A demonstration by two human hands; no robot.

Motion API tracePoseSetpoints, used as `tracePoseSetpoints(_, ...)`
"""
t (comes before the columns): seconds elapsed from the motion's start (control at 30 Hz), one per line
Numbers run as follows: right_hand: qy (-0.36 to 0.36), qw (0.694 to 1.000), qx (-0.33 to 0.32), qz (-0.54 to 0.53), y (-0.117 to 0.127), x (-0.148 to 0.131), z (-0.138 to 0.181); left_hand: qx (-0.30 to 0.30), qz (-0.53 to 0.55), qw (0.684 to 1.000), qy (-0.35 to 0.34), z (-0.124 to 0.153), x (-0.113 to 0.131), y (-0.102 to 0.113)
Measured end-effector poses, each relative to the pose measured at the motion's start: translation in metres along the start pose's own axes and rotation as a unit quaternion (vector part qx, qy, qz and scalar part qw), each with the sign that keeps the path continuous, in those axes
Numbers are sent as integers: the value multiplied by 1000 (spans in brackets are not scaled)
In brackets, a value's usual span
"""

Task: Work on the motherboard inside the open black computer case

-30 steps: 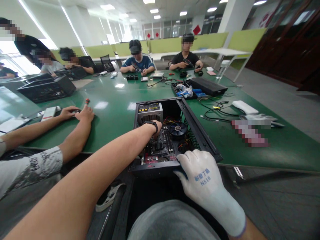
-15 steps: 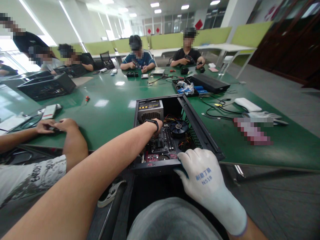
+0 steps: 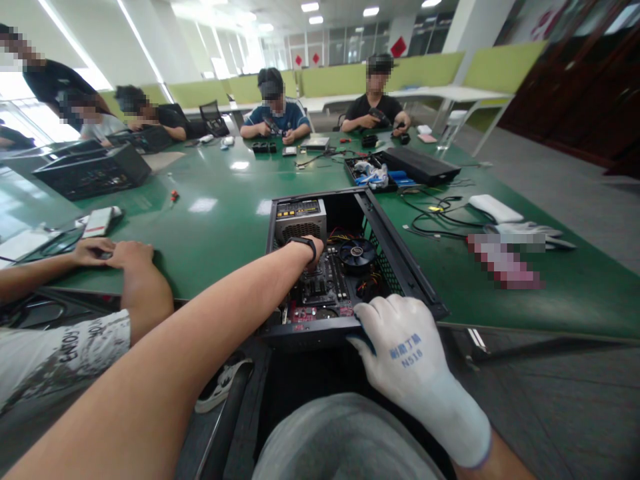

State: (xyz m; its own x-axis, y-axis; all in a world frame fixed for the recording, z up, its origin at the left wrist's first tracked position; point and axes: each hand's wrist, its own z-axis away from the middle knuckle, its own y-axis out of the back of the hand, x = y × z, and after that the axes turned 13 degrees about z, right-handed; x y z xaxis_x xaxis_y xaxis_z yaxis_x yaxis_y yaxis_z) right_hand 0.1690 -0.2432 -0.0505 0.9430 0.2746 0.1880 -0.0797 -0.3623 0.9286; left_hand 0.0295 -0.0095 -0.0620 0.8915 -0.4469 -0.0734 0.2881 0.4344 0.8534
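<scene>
An open black computer case point(image 3: 406, 257) lies in front of me at the table's near edge. Inside, a grey power supply point(image 3: 313, 215) sits at the far left, over a motherboard point(image 3: 330, 280) with a round black cooling fan point(image 3: 357, 253) on its right. My left hand point(image 3: 315, 249), bare with a dark wristband, reaches down onto the board just below the power supply; its fingers are mostly hidden. In a white glove, my right hand point(image 3: 400, 340) is closed over the near rim of the case, thumb below the edge.
On the right of the green table point(image 3: 215, 240) are black cables point(image 3: 440, 217), a white box point(image 3: 495, 209) and loose gloves point(image 3: 530, 233). A co-worker's hands point(image 3: 115, 253) rest at the left. Beyond the case stands a black tray point(image 3: 357, 175); another case point(image 3: 95, 173) is far left.
Both my hands keep nearly the same places, the left inside the case and the right on its rim. The neighbour's forearm at the left has shifted slightly.
</scene>
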Motion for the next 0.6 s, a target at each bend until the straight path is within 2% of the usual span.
tracePoseSetpoints(0.33,3,1000,0,-2,0,1,2,6,1,1000,-14,-6,-3,-3)
tracePoseSetpoints(0.6,2,1000,0,5,0,0,1,-9,-7,1000,-8,15,8,7)
